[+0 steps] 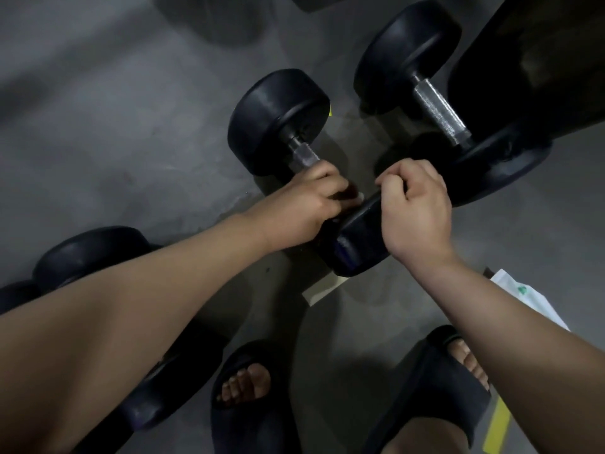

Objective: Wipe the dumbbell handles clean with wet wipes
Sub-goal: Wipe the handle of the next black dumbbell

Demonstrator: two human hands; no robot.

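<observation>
A black dumbbell (pixel 278 122) lies on the grey floor at the centre, its metal handle (pixel 302 155) partly showing. My left hand (pixel 304 204) grips the near part of that handle, fingers curled round it. A small pale bit shows at the fingertips; whether it is a wipe I cannot tell. My right hand (pixel 415 204) curls over the top rim of the dumbbell's near head (pixel 357 237). A white wet wipes pack (pixel 520 296) lies on the floor at the right, partly behind my right forearm.
A second dumbbell with a bare knurled handle (pixel 440 111) lies at the upper right against a dark bulky object (pixel 540 60). A third dumbbell (pixel 88 253) is under my left forearm. My feet in black slippers (pixel 242 388) stand close below. A white scrap (pixel 322 291) lies by the near head.
</observation>
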